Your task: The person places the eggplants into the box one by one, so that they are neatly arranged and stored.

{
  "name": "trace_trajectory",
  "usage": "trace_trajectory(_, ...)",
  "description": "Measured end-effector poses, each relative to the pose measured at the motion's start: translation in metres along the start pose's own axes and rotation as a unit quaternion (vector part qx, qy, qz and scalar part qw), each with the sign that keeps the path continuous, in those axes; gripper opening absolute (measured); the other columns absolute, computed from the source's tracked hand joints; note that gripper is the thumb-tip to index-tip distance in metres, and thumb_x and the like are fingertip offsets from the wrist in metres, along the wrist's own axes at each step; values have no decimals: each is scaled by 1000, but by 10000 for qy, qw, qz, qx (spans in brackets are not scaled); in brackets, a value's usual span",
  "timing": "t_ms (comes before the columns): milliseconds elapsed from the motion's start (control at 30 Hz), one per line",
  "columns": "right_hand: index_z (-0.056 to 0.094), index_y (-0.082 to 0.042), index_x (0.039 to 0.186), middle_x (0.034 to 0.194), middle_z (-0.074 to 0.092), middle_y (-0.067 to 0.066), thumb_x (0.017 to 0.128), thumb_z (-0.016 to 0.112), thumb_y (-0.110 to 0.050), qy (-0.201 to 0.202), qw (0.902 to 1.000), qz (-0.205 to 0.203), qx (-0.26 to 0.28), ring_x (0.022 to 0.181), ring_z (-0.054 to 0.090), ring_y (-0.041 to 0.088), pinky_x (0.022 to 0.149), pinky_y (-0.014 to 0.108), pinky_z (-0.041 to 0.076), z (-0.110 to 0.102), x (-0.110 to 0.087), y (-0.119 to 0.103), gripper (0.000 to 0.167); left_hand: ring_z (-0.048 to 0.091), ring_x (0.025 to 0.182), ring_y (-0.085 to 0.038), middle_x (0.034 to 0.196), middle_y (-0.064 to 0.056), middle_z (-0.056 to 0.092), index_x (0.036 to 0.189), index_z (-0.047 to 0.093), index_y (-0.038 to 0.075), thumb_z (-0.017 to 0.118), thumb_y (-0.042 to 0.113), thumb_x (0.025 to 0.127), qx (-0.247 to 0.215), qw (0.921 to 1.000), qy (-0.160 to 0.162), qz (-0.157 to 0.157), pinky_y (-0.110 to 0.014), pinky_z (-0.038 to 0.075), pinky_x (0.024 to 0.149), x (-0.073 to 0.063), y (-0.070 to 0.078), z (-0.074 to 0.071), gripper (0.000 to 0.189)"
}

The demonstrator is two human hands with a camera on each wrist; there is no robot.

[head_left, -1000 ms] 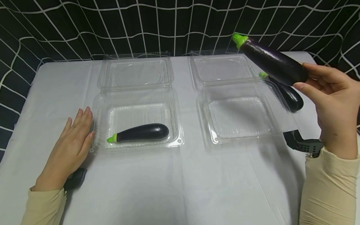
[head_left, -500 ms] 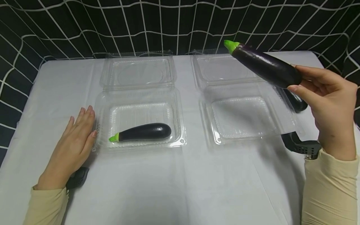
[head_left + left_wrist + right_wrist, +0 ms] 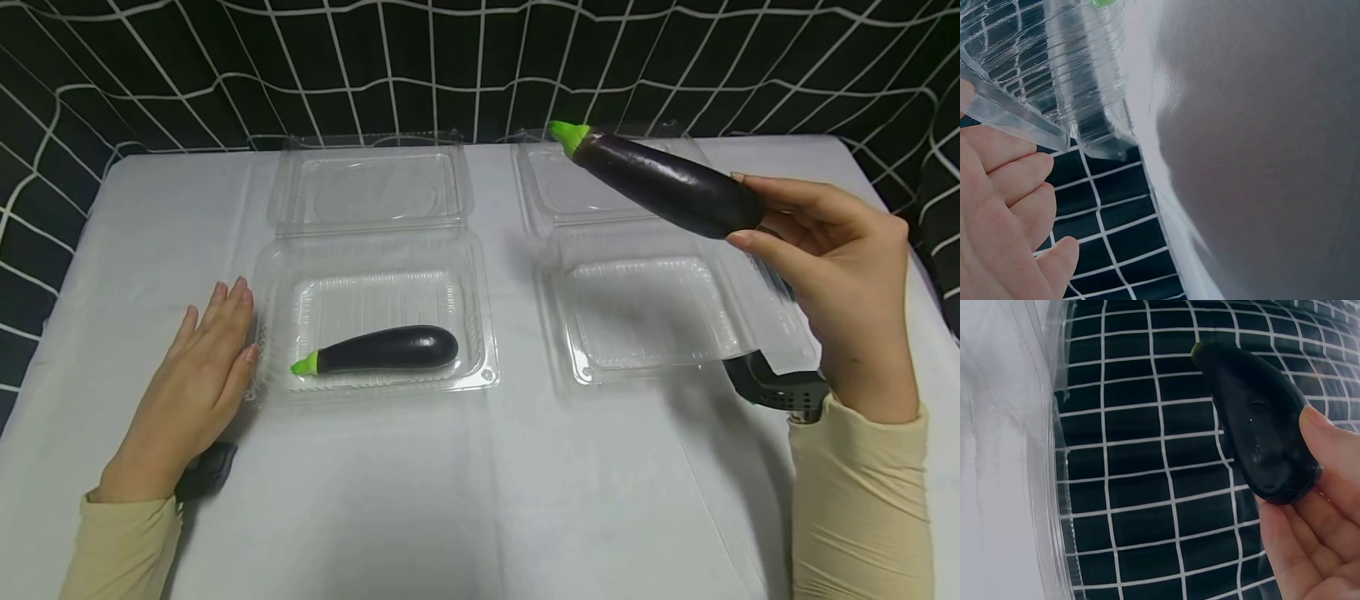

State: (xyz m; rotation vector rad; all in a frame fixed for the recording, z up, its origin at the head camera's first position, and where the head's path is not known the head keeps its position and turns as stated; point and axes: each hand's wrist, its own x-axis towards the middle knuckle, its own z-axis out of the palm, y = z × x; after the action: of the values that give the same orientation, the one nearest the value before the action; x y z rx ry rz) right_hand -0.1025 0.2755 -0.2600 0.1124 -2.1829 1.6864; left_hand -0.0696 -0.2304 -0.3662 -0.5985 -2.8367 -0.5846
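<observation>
My right hand [image 3: 840, 275] pinches the thick end of a dark purple eggplant [image 3: 667, 183], its green stem pointing left and up. The eggplant hangs in the air over the right clear plastic clamshell box [image 3: 581, 371], whose lid is open. In the right wrist view, thumb and fingers grip that same eggplant [image 3: 1257, 431] at its round end. My left hand [image 3: 187, 387] lies with straight fingers along the left side of another open clamshell box [image 3: 472, 382]. A second eggplant [image 3: 390, 348] lies in that box near its front, stem to the left.
Both open lids, the left lid [image 3: 375, 192] and the right lid [image 3: 540, 196], lie toward the back of the white-covered table [image 3: 420, 500]. A third eggplant, mostly hidden behind my right hand, lies right of the right box. Black grid-patterned cloth [image 3: 450, 67] rises behind.
My right hand has moved left with its eggplant, which now hangs farther over the right box and covers part of its lid. My left hand stays in place beside the left box.
</observation>
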Motion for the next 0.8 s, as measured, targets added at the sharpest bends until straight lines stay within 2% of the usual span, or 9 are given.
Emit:
trace_trajectory(133, 64, 12, 110, 111, 67, 15, 68, 73, 20, -120, 9996, -75, 254, 95, 65, 18, 81, 17, 50, 4, -1, -2, 44, 15, 142, -25, 149, -21, 27, 146, 25, -5, 46, 19, 99, 33, 10000, -15, -31, -42, 6, 116, 0, 0, 0, 57)
trace_trajectory(400, 63, 14, 109, 111, 67, 16, 68, 72, 21, -346, 9974, -123, 615, 97, 63, 20, 90, 19, 47, 11, -1, -3, 43, 15, 142, -25, 149, -21, 27, 146, 24, -4, 42, 22, 100, 33, 10000, -3, -15, -41, 6, 116, 0, 1, -1, 56)
trace_trajectory(800, 64, 14, 108, 108, 68, 12, 68, 70, 24, -760, 9947, -308, 617, 100, 62, 20, 95, 22, 44, 22, 2, -7, 41, 15, 143, -24, 149, -21, 27, 146, 23, -4, 42, 22, 100, 27, 10000, 3, -14, -41, 7, 116, 0, 1, 0, 56)
